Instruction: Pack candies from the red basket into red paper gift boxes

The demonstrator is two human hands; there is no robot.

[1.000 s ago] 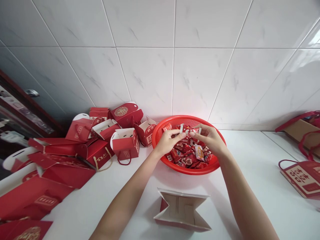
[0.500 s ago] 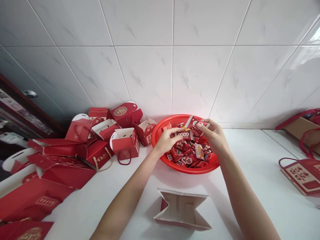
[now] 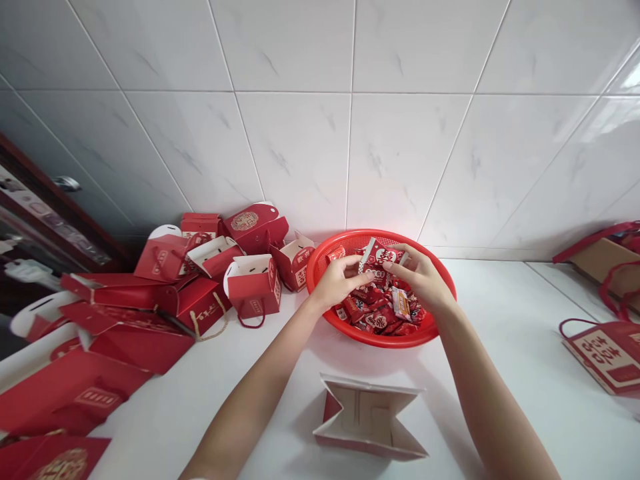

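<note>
Red-wrapped sweets [image 3: 379,319] fill a red plastic basket [image 3: 385,341] standing against the tiled wall. Over its left half, my left hand [image 3: 336,283] pinches a red candy packet with a pale patterned edge. My right hand [image 3: 419,273] comes in from the right, its thumb and fingers closed on another red packet [image 3: 381,253] with white lettering. The two packets overlap between my hands. In front of the basket, an open paper box [image 3: 370,417] stands on the white surface; no sweets show inside.
Several red gift boxes [image 3: 253,287] are heaped along the left side, some with open flaps. At the right lie a red box with a cord handle [image 3: 607,353] and a larger brown-sided box [image 3: 610,263]. The tiled wall [image 3: 300,153] rises behind.
My right hand has moved left and slightly down, bringing its packet closer to my left hand. The view has shifted slightly.
</note>
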